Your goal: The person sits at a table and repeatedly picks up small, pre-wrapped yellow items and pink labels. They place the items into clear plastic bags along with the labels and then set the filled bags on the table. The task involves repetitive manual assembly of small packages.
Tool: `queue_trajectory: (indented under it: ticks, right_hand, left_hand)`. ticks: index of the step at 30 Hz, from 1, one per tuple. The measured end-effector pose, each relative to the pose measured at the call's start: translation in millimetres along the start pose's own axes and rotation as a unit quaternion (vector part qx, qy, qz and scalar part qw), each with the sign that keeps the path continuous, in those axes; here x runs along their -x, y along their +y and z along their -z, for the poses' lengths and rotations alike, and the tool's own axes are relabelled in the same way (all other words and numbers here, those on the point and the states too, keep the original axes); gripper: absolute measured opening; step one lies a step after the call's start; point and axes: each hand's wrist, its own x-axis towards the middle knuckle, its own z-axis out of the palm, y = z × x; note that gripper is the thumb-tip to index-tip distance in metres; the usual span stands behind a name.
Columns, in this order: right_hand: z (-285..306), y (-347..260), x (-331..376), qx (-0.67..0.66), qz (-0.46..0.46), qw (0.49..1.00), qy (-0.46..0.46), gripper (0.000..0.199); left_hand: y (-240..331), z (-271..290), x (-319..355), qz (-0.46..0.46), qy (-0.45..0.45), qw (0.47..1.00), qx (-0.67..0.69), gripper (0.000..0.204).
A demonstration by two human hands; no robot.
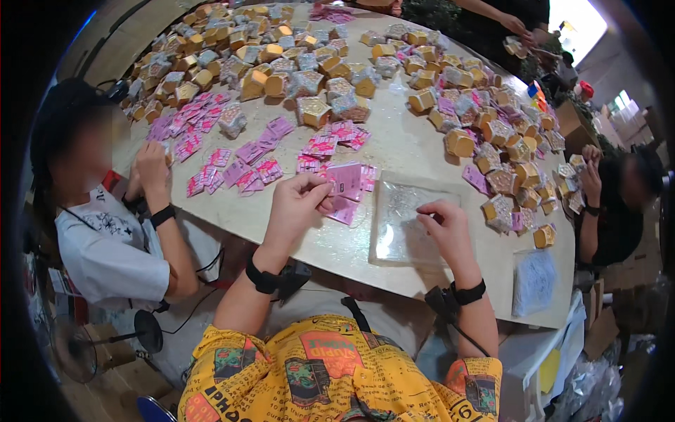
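Observation:
My left hand (297,207) pinches a small pink card (344,181) at its edge, just above the table's near rim. My right hand (446,226) rests curled on a clear plastic bag (403,226) lying flat on the table, fingertips pressed together on something too small to make out. More pink cards (242,169) lie scattered to the left of my left hand. Both wrists wear black bands.
The round beige table (394,137) carries heaps of small gold-and-clear boxes (309,70) at the back and right. A person in a white shirt (105,239) sits at my left, another in black (619,211) at my right. A second plastic bag (534,281) lies near the table's right edge.

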Motion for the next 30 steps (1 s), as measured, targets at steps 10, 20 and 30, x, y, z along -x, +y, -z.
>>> queue_trajectory:
  ticks: [10, 20, 30]
  right_hand:
    - [6.6, -10.0, -0.1, -0.197, -0.103, 0.975, 0.026, 0.009]
    - [18.8, -14.0, 4.7, -0.334, -0.138, 0.927, 0.096, 0.013]
    - [0.5, -12.6, -7.2, -0.44, -0.151, 0.877, 0.124, 0.011]
  left_hand:
    - [-1.0, -28.7, 0.3, 0.08, -0.067, 0.992, 0.067, 0.011]
    - [-6.7, -46.1, -1.3, 0.128, -0.118, 0.98, 0.101, 0.013]
    - [-9.7, -60.6, 0.0, 0.131, -0.15, 0.97, 0.136, 0.011]
